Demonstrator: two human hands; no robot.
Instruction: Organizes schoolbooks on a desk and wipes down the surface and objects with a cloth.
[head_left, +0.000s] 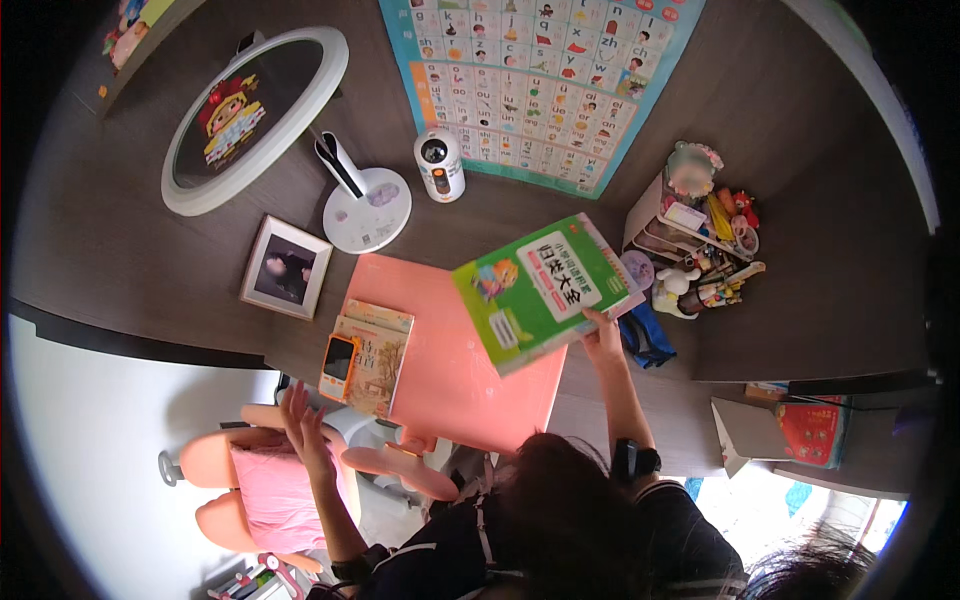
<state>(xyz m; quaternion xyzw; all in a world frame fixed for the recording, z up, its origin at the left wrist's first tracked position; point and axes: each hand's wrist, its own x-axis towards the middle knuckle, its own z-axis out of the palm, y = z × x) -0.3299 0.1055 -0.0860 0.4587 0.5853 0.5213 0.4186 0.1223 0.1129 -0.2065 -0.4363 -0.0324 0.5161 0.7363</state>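
Note:
In the head view my right hand (602, 337) grips the near right edge of a stack of books, with a green-covered book (540, 292) on top. The stack is tilted above the right part of a pink desk board (465, 390). My left hand (306, 427) is raised beside the board's left side, fingers apart, holding nothing. Near that hand, an orange handheld device with a dark screen (339, 366) lies on two paperback books (382, 360) at the board's left edge.
A round lamp (367, 217), a framed photo (287, 268) and a white cylindrical device (440, 166) stand behind. At right are a desk organizer (652, 217), a white figurine (675, 289) and a blue pouch (646, 337). A pink chair (217, 459) stands at left; another person's hair (814, 566) shows bottom right.

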